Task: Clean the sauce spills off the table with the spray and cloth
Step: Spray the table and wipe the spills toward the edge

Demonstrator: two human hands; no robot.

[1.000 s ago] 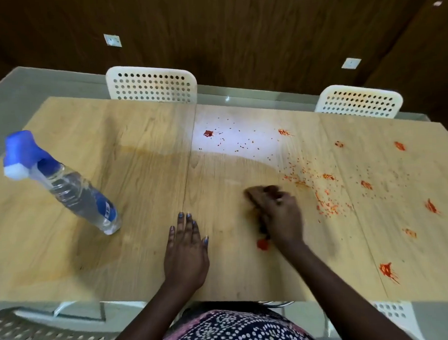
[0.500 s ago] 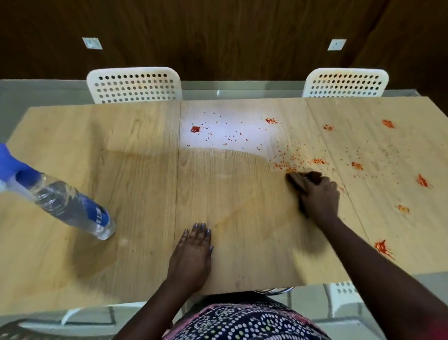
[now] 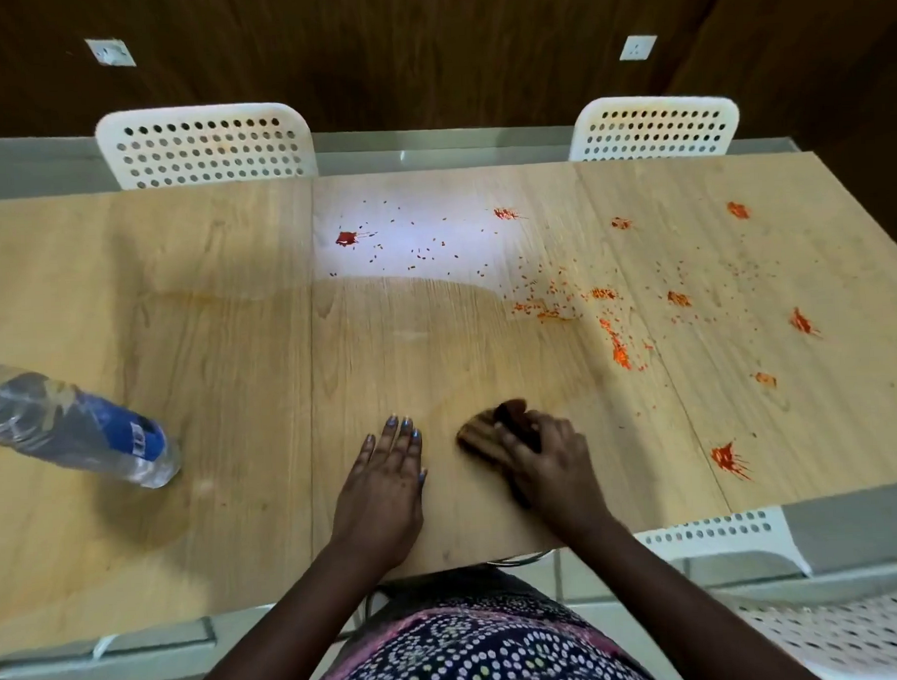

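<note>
A single head-worn wide-angle camera looks steeply down and forward from the near edge of the table [image 3: 205,350], close above it. The tabletop fills the frame; two chairs [image 3: 206,144] and the dark wall lie at the far side.

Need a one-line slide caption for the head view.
Right hand wipes the wooden table with a brown cloth, left hand flat beside it; red sauce spills remain, spray bottle at left.
</note>
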